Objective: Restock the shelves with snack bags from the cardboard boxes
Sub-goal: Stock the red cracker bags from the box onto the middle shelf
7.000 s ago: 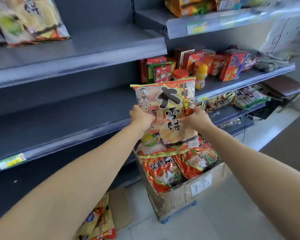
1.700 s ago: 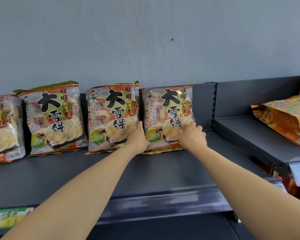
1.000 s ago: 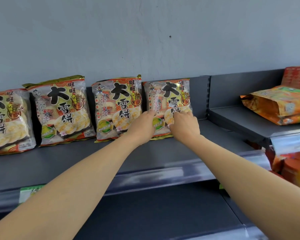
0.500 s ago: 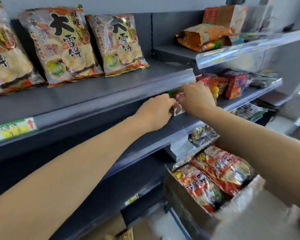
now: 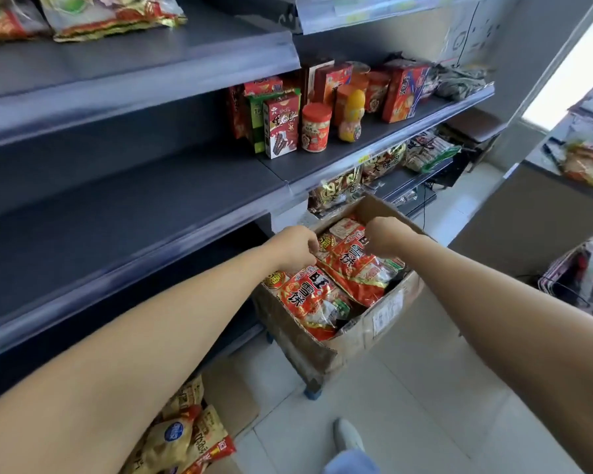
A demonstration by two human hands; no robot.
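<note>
An open cardboard box [image 5: 384, 319] stands on the floor beside the shelving, and several red snack bags lie in it. Both my hands are down at the box's far end. My left hand [image 5: 297, 246] has its fingers curled on the upper left corner of the top red snack bag [image 5: 353, 265]. At that bag's upper right corner, my right hand [image 5: 386, 236] is curled the same way. This bag still lies in the box, overlapping another red bag [image 5: 308, 299]. The pale rice cracker bags [image 5: 110, 15] stand on the top shelf at upper left.
A bare dark shelf [image 5: 117, 206] runs along the left at arm height. Small cartons and a jar [image 5: 315, 126] fill the shelf section to the right. Yellow snack bags [image 5: 189, 436] lie on the floor at bottom left. A counter [image 5: 528, 213] stands to the right, and my shoe [image 5: 348, 436] is on the tiles.
My hands let go of the pale bag on the top shelf and dropped to the box. The view swung down, and both hands now curl on the top red bag.
</note>
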